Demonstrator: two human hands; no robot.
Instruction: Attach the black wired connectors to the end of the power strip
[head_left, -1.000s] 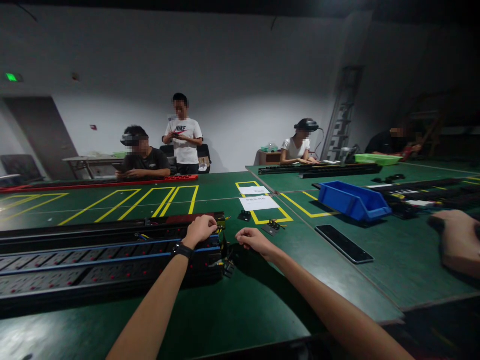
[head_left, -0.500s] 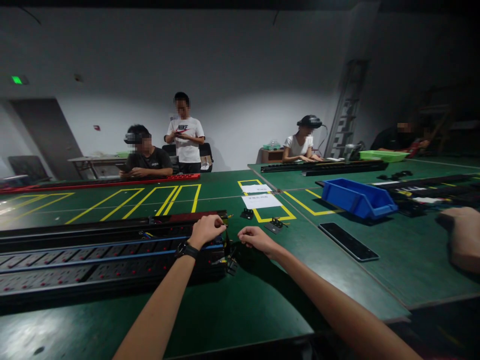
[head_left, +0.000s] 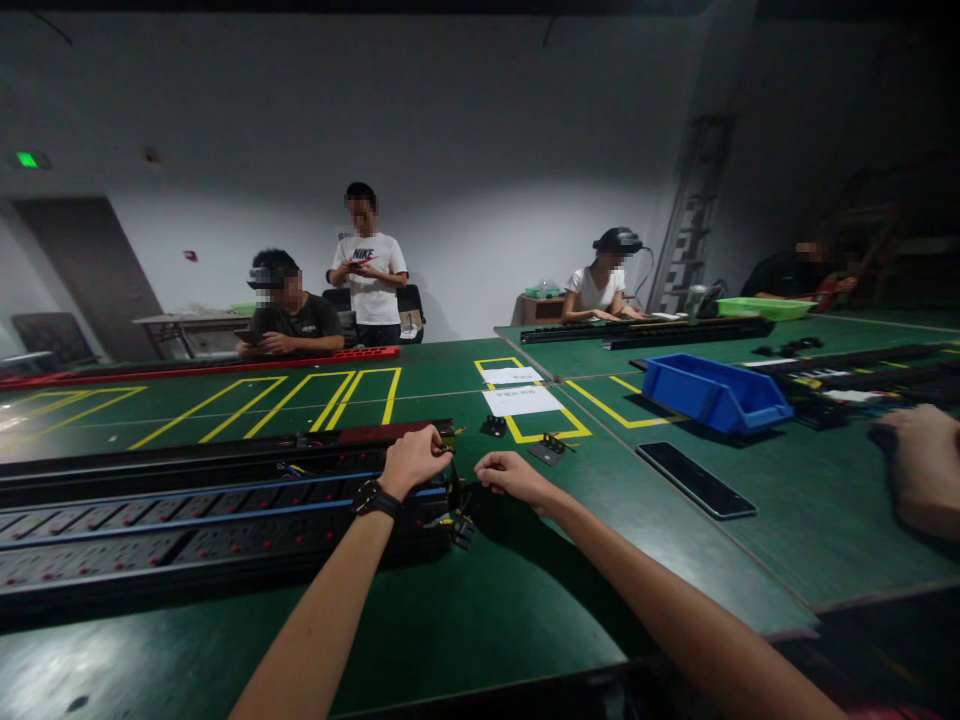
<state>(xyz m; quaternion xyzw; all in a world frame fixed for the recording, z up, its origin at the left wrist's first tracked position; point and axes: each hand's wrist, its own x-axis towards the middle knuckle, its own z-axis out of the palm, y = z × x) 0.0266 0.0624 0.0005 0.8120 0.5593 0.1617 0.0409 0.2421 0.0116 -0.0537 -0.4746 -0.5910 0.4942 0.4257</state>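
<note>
Long, blue-edged black rails (head_left: pixel 217 507) lie lower left, long axis near-horizontal, wired ends pointing right. The left hand (head_left: pixel 412 462) curls over those ends; the right hand (head_left: pixel 514 476), fingers bunched, hovers just beyond; whether either grips anything, I cannot tell.

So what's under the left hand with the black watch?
Black rails, one with blue edges, run beneath the left hand. They show to its left; the stretch directly under it is covered.

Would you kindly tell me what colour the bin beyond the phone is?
The bin is plain blue, best seen in the head view.
</note>
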